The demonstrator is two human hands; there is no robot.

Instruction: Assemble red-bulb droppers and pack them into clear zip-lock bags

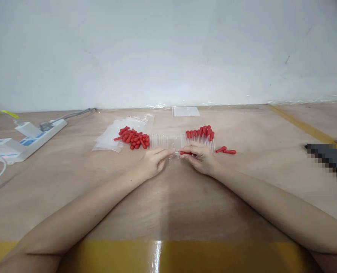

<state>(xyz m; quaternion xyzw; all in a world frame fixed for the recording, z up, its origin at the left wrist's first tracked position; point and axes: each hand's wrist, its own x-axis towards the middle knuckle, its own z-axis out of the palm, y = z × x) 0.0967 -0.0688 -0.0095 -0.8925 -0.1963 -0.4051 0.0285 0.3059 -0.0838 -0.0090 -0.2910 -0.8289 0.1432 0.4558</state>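
My left hand [153, 162] pinches a thin clear dropper tube [177, 152] low over the table. Between the fingertips of my right hand [203, 158] is a red rubber bulb [184, 153], which meets the tube's end; how far it sits on the tube I cannot tell. A heap of loose red bulbs [131, 137] lies left of my hands, beside a row of clear tubes [159, 141]. Beyond my right hand, several droppers with red bulbs [204, 131] lie side by side. Two loose red bulbs [225, 150] rest to the right of them.
Clear plastic bags [108, 135] lie under and behind the bulb heap. Another small bag [186, 111] is near the wall. A white power strip [40, 138] with plugs and cables stands at left. A dark, pixelated object [330, 157] lies at the right edge.
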